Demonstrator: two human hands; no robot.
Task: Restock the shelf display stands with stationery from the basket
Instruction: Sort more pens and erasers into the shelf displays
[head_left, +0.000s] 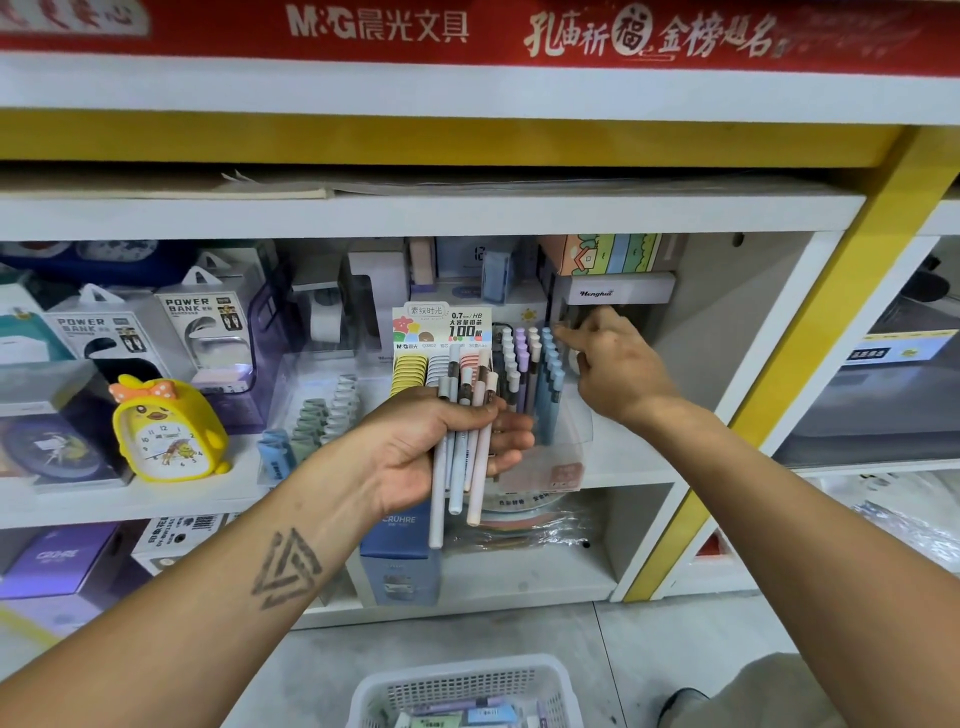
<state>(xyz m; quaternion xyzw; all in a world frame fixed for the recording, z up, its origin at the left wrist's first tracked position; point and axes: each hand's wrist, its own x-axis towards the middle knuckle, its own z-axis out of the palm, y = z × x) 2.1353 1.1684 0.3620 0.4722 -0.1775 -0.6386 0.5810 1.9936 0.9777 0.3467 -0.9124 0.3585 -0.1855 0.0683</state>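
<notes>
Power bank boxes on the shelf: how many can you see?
2. Both stand on the left of the middle shelf: one power bank box further back, the other power bank box to its left, nearer the front. More may be hidden behind them.

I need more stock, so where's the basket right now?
In the head view the white basket sits on the floor at bottom centre, below the left hand gripping pens.
</notes>
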